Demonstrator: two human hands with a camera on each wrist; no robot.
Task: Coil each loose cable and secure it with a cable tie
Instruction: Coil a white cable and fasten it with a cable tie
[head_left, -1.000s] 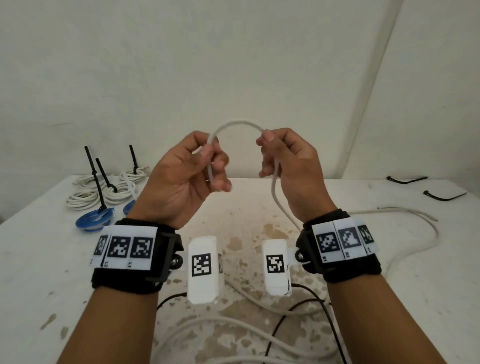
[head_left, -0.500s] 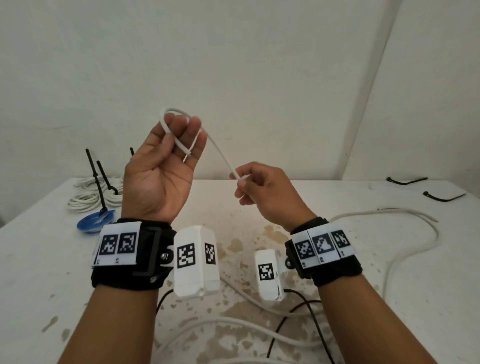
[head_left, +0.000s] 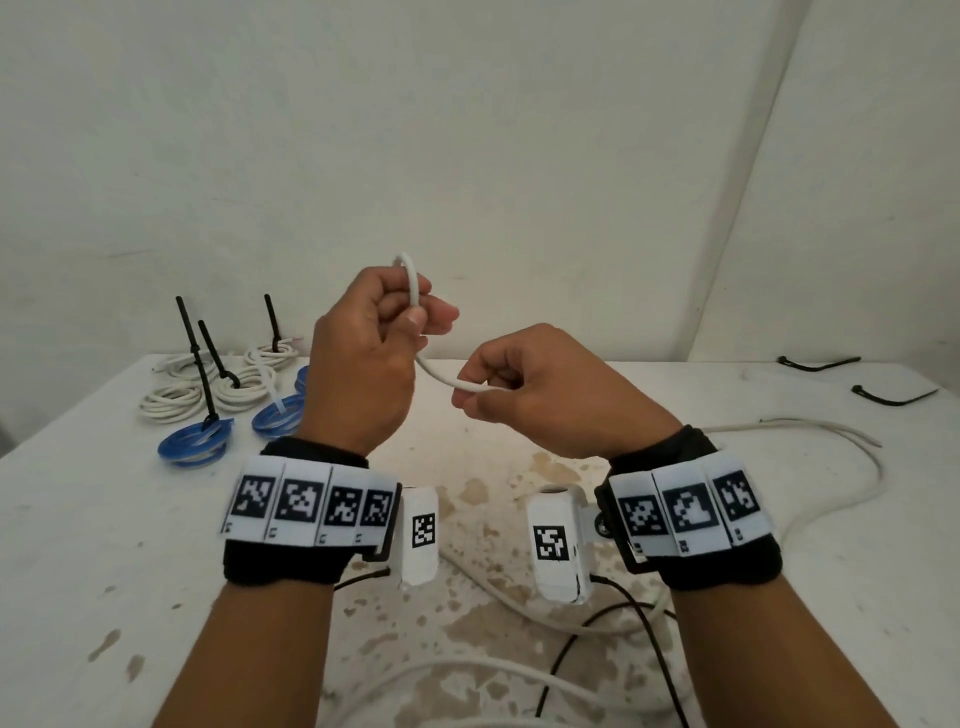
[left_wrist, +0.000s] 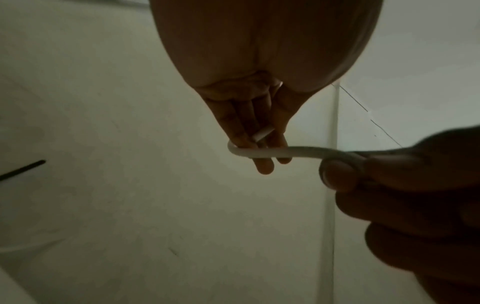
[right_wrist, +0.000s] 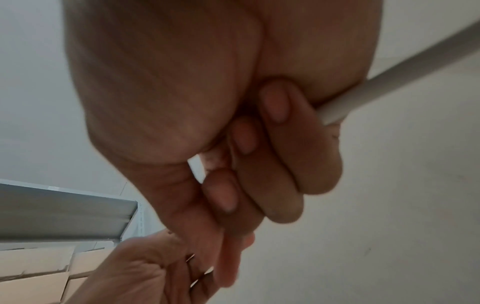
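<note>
I hold a loose white cable (head_left: 441, 378) up in front of me with both hands, above the table. My left hand (head_left: 387, 332) grips its end, which curves up over the fingers in a small loop (head_left: 410, 275). Lower and to the right, my right hand (head_left: 498, 384) pinches the cable where it runs across. In the left wrist view the white cable (left_wrist: 272, 152) wraps around my left fingers and runs right into the right hand (left_wrist: 363, 164). The right wrist view shows my curled fingers on the cable (right_wrist: 389, 86). The rest of the cable trails over the table (head_left: 810, 431).
At the back left lie several white coils (head_left: 176, 402) and blue coils (head_left: 195, 447), tied with black cable ties (head_left: 192, 343). Two loose black ties (head_left: 893, 397) lie at the back right. Black wrist-camera wires (head_left: 649, 639) cross the stained white table (head_left: 104, 545) near me.
My left hand has closed its fingers around the cable and come down toward the centre. My right hand has moved closer to it, still pinching the cable.
</note>
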